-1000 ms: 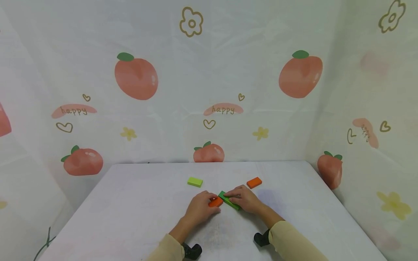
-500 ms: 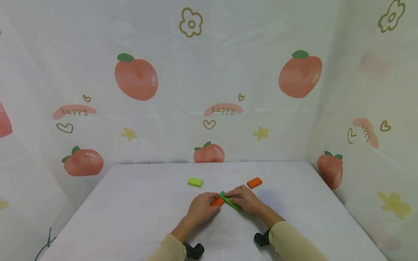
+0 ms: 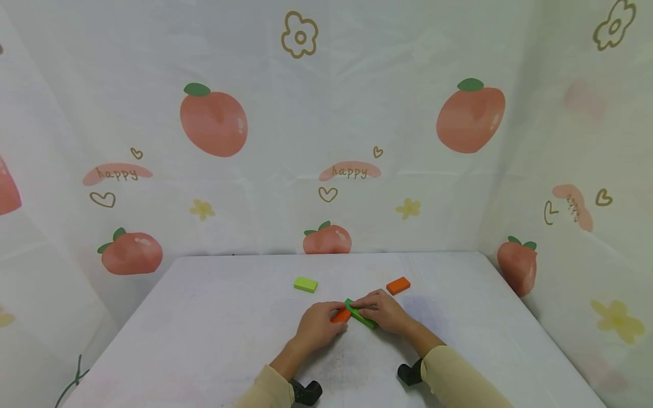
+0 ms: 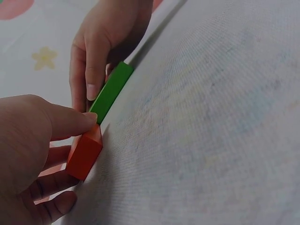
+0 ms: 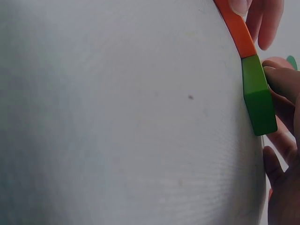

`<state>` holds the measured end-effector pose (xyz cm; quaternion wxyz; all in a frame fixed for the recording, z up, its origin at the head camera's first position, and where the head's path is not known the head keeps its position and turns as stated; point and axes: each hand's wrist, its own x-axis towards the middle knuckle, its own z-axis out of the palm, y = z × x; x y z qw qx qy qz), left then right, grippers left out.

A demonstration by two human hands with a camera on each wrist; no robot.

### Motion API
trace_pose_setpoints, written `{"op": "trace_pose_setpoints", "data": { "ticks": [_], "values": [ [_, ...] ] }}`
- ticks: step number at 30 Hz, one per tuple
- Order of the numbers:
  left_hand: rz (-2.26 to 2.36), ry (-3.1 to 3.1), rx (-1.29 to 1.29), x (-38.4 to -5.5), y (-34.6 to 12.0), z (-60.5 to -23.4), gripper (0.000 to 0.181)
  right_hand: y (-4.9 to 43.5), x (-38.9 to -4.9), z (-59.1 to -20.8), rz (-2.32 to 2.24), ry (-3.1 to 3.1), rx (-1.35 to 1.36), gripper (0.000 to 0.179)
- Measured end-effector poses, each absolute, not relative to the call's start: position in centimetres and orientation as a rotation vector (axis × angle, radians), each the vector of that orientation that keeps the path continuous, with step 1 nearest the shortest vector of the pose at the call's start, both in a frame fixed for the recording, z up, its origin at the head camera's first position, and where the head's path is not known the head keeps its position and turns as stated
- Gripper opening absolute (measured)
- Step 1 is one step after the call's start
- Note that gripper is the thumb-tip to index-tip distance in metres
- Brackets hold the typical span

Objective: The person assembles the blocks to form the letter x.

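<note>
My left hand (image 3: 316,324) holds an orange block (image 3: 340,315) between thumb and fingers, low on the white table. A longer-looking green block (image 3: 364,320) lies slanted beside it, and my right hand (image 3: 385,311) holds this one with thumb and fingers. In the left wrist view, the orange block (image 4: 86,152) meets the end of the green block (image 4: 111,91). The right wrist view also has the green block (image 5: 258,96) end to end with the orange block (image 5: 240,35). My right fingers partly cover the green block in the head view.
Farther back on the white table (image 3: 214,328) lie a yellow-green block (image 3: 305,284) at left and another orange block (image 3: 398,285) at right. A fruit-printed cloth (image 3: 275,124) hangs behind the table's far edge. Black wrist mounts sit by both sleeves.
My left hand has slid slightly right, taking the orange block along against the green one. My right hand and the two far blocks stay essentially in place.
</note>
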<state>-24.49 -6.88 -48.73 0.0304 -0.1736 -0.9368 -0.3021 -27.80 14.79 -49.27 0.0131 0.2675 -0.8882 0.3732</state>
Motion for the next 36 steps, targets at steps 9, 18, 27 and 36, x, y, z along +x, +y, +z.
{"op": "trace_pose_setpoints", "data": {
  "ticks": [9,18,27,36],
  "values": [
    [-0.973,-2.923,-0.529,-24.8,-7.0,-48.7,0.043,14.9,-27.9,-49.3,1.162,-2.747,0.872,0.022],
    [-1.033,-2.922,-0.67,-25.4,-7.9,-48.3,0.036,14.9,-27.9,-49.4,1.143,-2.746,0.889,0.022],
    [-1.052,-2.885,-0.767,-25.5,-8.3,-48.3,0.037,14.9,-27.9,-49.1,1.135,-2.786,0.869,0.024],
    [-1.003,-2.899,-0.785,-25.8,-8.3,-48.5,0.037,15.0,-28.1,-49.0,1.103,-2.789,0.89,0.022]
  ]
}}
